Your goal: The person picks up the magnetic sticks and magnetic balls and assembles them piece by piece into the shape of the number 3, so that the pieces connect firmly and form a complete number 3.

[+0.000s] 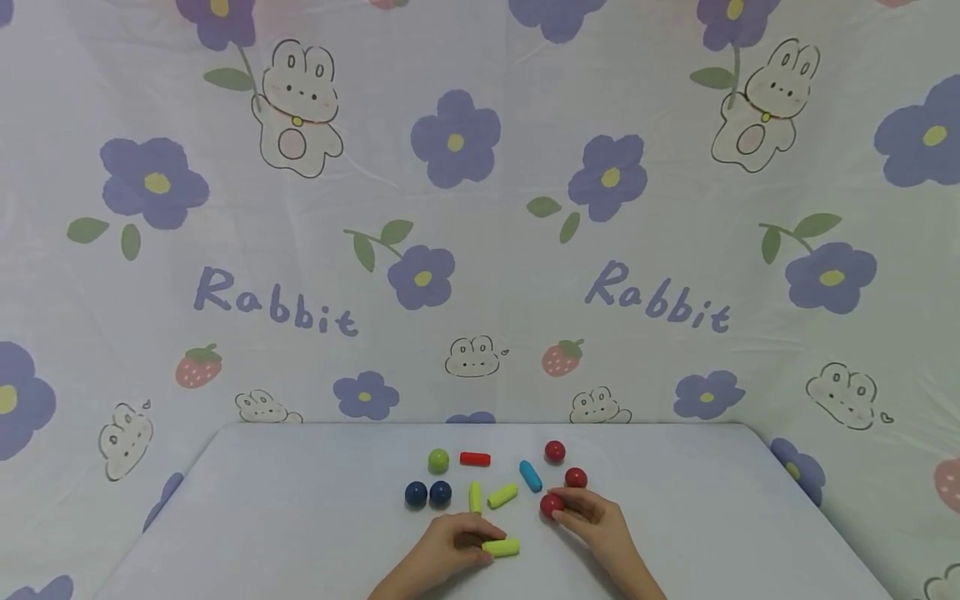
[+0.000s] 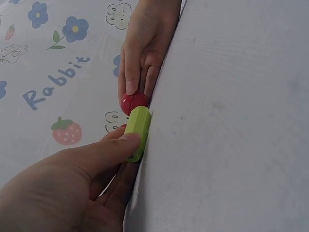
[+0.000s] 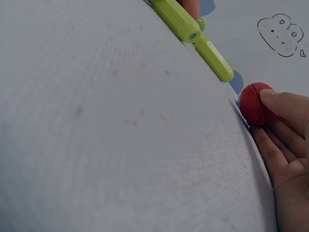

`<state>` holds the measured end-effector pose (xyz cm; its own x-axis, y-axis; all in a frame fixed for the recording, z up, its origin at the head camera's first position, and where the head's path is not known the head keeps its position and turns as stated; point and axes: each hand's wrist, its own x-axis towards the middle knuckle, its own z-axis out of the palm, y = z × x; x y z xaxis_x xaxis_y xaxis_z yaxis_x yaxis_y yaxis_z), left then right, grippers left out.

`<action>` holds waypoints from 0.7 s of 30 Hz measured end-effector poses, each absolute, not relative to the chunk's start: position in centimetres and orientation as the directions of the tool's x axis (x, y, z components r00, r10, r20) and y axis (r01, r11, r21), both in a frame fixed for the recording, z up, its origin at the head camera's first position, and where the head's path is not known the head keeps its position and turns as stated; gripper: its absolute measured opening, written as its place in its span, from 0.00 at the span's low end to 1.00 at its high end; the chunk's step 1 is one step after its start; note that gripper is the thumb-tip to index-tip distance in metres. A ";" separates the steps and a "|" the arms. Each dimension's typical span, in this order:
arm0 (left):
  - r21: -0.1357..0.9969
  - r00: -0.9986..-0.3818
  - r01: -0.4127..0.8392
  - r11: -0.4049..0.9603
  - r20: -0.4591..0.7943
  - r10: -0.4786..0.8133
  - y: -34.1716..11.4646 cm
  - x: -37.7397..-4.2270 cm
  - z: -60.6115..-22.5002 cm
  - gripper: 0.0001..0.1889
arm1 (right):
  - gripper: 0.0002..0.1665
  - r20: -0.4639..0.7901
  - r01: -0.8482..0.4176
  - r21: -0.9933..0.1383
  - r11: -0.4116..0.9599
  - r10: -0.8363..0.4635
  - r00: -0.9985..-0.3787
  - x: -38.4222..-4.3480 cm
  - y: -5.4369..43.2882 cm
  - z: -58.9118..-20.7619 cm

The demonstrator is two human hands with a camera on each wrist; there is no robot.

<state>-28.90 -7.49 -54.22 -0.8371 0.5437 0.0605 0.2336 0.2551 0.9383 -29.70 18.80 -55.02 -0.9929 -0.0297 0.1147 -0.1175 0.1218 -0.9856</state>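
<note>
My left hand (image 1: 448, 546) pinches a yellow-green ridged stick (image 1: 502, 547) between thumb and fingers, low over the near part of the white table. In the left wrist view the thumb lies along this stick (image 2: 139, 130). To the right, my right hand (image 1: 600, 525) holds a red ball (image 1: 551, 506) with thumb and fingertips. A seam runs round the red ball (image 3: 256, 104) in the right wrist view. Beyond the hands lie two more yellow-green sticks, one upright in view (image 1: 475, 497) and one slanted (image 1: 502, 496), and a blue stick (image 1: 530, 476).
Two dark blue balls (image 1: 428, 494) sit side by side at the left, with a green ball (image 1: 438, 460) and a red stick (image 1: 476, 459) behind. Two other red balls (image 1: 555, 452) lie at the right. A patterned cloth (image 1: 480, 208) hangs behind the white table (image 1: 285, 500).
</note>
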 end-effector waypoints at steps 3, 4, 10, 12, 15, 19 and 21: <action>0.937 -0.833 0.248 0.247 0.076 0.548 -7.6 -28.8 -54.2 0.14 | 0.22 0.114 -0.116 -0.985 0.125 -0.021 -0.993 -29.7 18.7 -55.0; 0.937 -0.830 0.252 0.243 0.081 0.551 -7.6 -28.8 -54.3 0.14 | 0.22 0.115 -0.116 -0.985 0.127 -0.018 -0.993 -29.6 18.7 -55.0; 0.938 -0.825 0.258 0.233 0.089 0.559 -7.7 -28.8 -54.3 0.14 | 0.22 0.106 -0.107 -0.984 0.142 -0.015 -0.994 -29.6 18.5 -55.0; 0.939 -0.827 0.255 0.232 0.087 0.556 -7.7 -28.8 -54.3 0.14 | 0.22 0.102 -0.104 -0.983 0.153 -0.022 -0.995 -29.6 18.4 -55.0; 0.942 -0.830 0.247 0.226 0.086 0.551 -7.7 -28.8 -54.3 0.14 | 0.21 0.104 -0.109 -0.979 0.171 -0.040 -0.994 -29.7 18.5 -55.1; 0.943 -0.831 0.246 0.223 0.087 0.549 -7.7 -28.9 -54.4 0.14 | 0.21 0.107 -0.121 -0.974 0.194 -0.081 -0.991 -29.7 18.7 -55.1; 0.942 -0.830 0.250 0.224 0.090 0.550 -7.7 -28.9 -54.4 0.14 | 0.21 0.102 -0.121 -0.971 0.205 -0.104 -0.989 -29.7 18.7 -55.2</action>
